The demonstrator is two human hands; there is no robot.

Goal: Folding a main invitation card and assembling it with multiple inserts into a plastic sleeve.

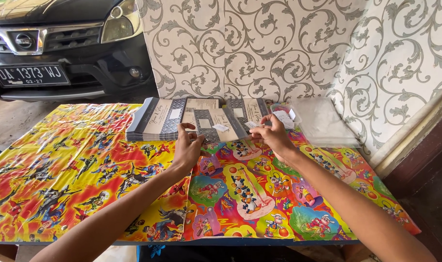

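Observation:
My left hand point(188, 148) grips the near left edge of a grey and cream card point(216, 125) lying flat at the far side of the table. My right hand point(273, 135) pinches a small white label point(252, 124) at the card's right end. Another small white label point(221, 128) is stuck on the card's middle. A stack of similar cards point(150, 121) lies to the left of my left hand, and more cards point(250, 107) lie behind.
The table is covered with bright cartoon wrapping sheets point(75, 170). A pile of clear plastic sleeves point(322, 123) lies at the far right by the patterned wall point(279, 48). A dark car point(61, 43) is parked beyond the table's far left.

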